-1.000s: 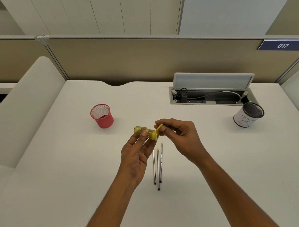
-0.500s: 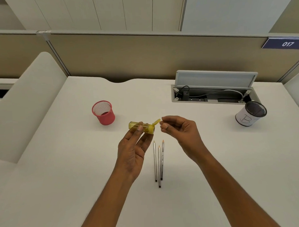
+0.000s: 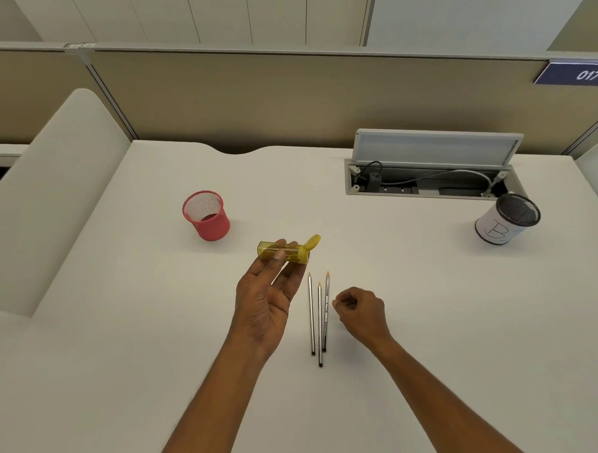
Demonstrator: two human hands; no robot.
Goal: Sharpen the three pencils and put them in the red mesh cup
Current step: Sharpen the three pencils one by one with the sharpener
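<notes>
Surface (image 3: 413,289): white and flat; it carries everything but the sharpener.
Left hand (image 3: 266,303): raised, its fingers (image 3: 291,281) and thumb pinching the sharpener by its body.
Right hand (image 3: 361,314): low, just beside the pencils, fingers curled in and holding nothing that I can see; whether a knuckle touches the nearest pencil is unclear.
Cup (image 3: 206,216): red mesh, upright, well left of the pencils and beyond them, seemingly nothing in it.
Sharpener (image 3: 285,251): yellow see-through plastic with its cap (image 3: 313,241) flipped open; probably light and stiff, a little slick, best held mid-body.
Pencils (image 3: 318,314): three side by side, tips pointing away; thin, rigid and light, prone to roll. Pinch one mid-shaft, clear of the brittle tip.
</notes>
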